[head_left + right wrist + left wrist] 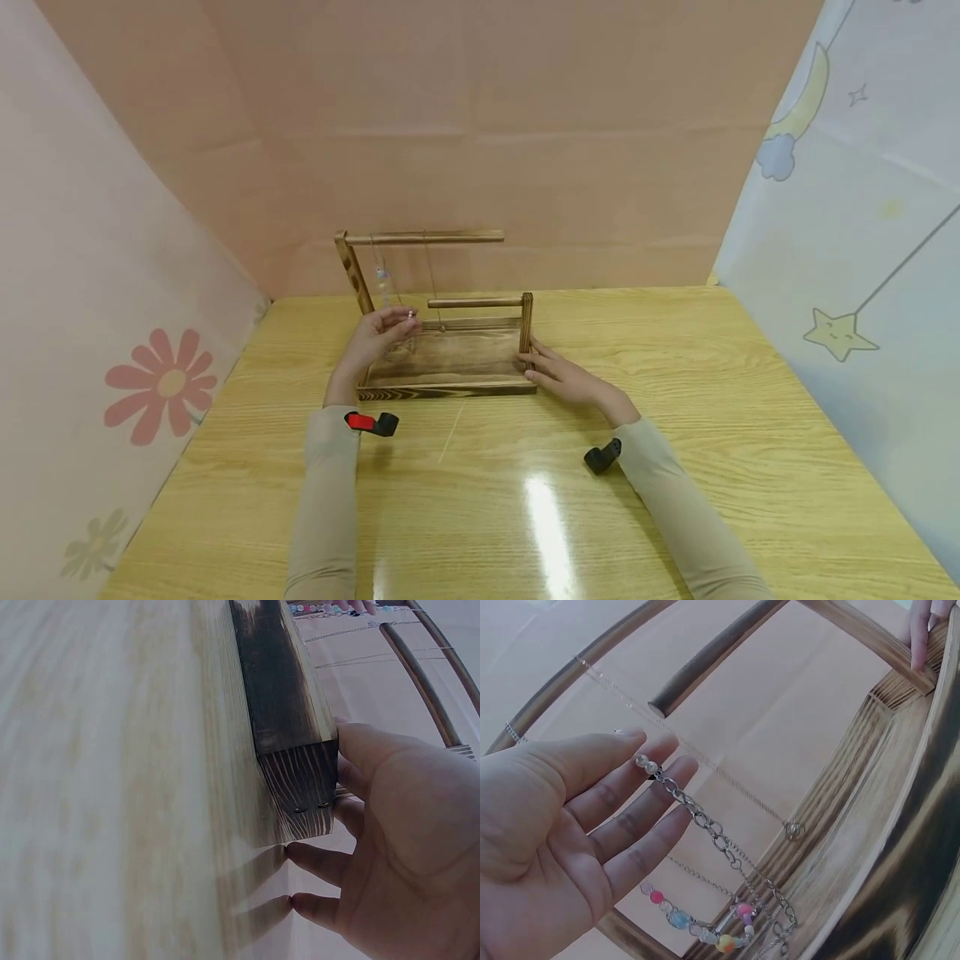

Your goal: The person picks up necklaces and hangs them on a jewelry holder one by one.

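Observation:
My left hand (pixel 375 335) pinches the pearl-beaded end of a silver chain necklace (pixel 697 813) between thumb and fingers, at the left side of a wooden jewelry stand (pixel 450 390). The links slope down from the fingertips in the left wrist view. Below them hangs a string of colourful beads (pixel 679 920), with more fine chain beside it. My right hand (pixel 566 379) grips the stand's right front corner, the thumb at the front board (pixel 296 784) and fingers round the end. Part of the stand's left post is hidden behind my left hand.
A fine necklace with a small pendant (pixel 442 328) hangs from the stand's upper bar (pixel 465 237). Another beaded strand (pixel 382 279) hangs near the left post. The shorter lower bar (pixel 472 302) projects from the right post. Wood-grain tabletop (pixel 675 358) surrounds the stand, with a fabric backdrop behind.

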Demonstrator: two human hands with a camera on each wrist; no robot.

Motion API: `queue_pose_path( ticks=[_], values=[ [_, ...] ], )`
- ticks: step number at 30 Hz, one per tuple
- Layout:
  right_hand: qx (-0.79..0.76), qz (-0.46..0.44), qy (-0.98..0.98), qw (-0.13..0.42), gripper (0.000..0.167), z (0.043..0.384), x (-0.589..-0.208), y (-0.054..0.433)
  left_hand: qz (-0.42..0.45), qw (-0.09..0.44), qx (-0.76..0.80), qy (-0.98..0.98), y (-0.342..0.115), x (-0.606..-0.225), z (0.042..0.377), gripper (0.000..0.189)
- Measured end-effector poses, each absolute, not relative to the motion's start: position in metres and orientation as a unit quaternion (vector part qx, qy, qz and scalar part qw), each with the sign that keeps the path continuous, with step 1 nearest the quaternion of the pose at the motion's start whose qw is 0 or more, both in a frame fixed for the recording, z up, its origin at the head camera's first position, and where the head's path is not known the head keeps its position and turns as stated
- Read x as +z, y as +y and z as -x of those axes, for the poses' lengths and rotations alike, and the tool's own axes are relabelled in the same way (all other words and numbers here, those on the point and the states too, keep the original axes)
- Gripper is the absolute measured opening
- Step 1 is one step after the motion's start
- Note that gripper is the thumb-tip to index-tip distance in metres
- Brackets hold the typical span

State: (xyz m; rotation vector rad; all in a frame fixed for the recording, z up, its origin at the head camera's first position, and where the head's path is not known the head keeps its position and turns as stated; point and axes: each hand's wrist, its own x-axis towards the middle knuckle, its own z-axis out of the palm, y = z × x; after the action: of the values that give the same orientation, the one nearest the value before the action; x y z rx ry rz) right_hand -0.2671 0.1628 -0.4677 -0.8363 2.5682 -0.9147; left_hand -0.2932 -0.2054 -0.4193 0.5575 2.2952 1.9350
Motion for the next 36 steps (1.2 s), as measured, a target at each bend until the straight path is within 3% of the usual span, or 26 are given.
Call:
queue_pose_path(
  ticks=[36],
  values=[
    [-0.327,0.300,0.885,0.143,0.054,0.266,-0.466,0.164,-0.197,-0.037,0.647,0.736,-0.194,-0.370,0.284,0.031]
  ],
)
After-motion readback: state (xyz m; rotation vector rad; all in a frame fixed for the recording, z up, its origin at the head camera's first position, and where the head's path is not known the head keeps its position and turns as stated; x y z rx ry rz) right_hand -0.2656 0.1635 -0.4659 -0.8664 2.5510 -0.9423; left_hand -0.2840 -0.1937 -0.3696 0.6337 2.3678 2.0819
